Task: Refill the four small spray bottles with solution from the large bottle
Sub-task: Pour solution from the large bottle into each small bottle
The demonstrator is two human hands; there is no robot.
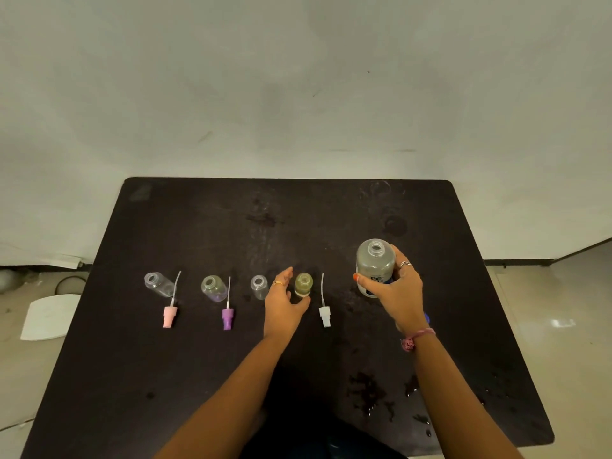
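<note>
Four small uncapped spray bottles stand in a row on the black table point(205, 376): a clear one point(157, 283), a purple-tinted one point(213, 288), another clear one point(259, 286), and one holding yellowish liquid point(303, 283). My left hand point(283, 303) is spread beside the yellowish bottle, thumb at its base and fingers straight on its left. My right hand point(394, 293) grips the large uncapped bottle point(376, 263), upright at the right end of the row. A pink spray head point(169, 316), a purple spray head point(227, 318) and a white spray head point(324, 315) lie in front of the bottles.
A small blue piece point(426, 316) shows behind my right wrist. Wet spots point(367, 392) mark the table near its front right. A white object point(49, 316) lies on the floor left of the table. A pale wall stands behind the table.
</note>
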